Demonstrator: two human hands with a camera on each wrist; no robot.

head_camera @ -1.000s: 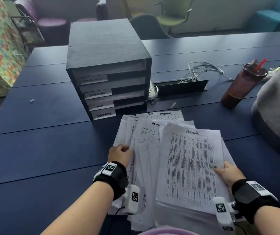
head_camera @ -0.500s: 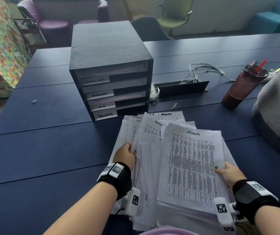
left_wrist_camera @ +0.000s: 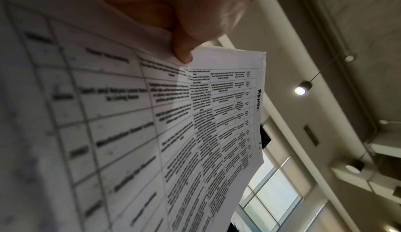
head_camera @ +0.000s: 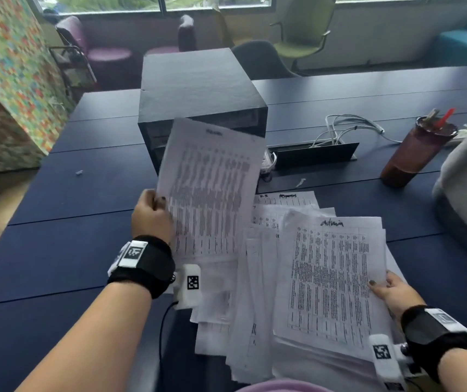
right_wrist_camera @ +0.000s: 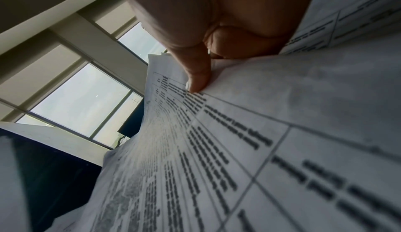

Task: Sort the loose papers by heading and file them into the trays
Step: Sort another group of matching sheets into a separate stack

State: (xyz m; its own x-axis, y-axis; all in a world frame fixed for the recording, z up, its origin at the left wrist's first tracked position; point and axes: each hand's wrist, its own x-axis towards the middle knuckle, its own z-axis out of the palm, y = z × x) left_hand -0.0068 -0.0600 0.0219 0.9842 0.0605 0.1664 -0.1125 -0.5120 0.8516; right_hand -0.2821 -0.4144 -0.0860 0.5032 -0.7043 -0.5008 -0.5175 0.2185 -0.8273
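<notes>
Left hand now pinches one "Admin" sheet by its left edge and holds it up off the pile, in front of the tray unit; a second ago it was still at the pile's left side. Means one paper is sorted and on its way to a tray. Right hand grips the "Admin"-topped stack on the table, thumb on top. Sheet hides the tray fronts, so their contents can't be read.
</notes>
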